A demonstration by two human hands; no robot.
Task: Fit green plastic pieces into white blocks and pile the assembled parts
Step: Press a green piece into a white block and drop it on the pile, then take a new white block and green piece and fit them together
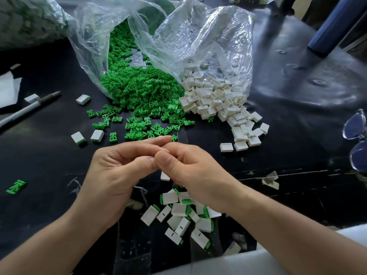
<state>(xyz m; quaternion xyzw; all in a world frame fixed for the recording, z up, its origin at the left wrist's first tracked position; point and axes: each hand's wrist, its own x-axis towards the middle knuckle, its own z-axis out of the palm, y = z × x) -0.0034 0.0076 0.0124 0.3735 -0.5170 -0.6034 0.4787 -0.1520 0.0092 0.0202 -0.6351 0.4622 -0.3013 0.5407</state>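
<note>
The left hand (119,171) and right hand (190,171) meet with fingers (151,141) pinched narrow. Whatever sits between them is hidden, so I cannot tell what they hold. Beyond the fingers, ribbed green plastic pieces (143,92) and boxy white blocks (218,100) spill from crinkled clear bags (198,36). Below the fingers lies the pile of assembled parts (178,210), partly covered by the right wrist.

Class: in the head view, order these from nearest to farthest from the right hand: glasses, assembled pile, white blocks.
1. Assembled pile, just below the right hand.
2. White blocks, ahead and right.
3. Glasses, far right edge.
</note>
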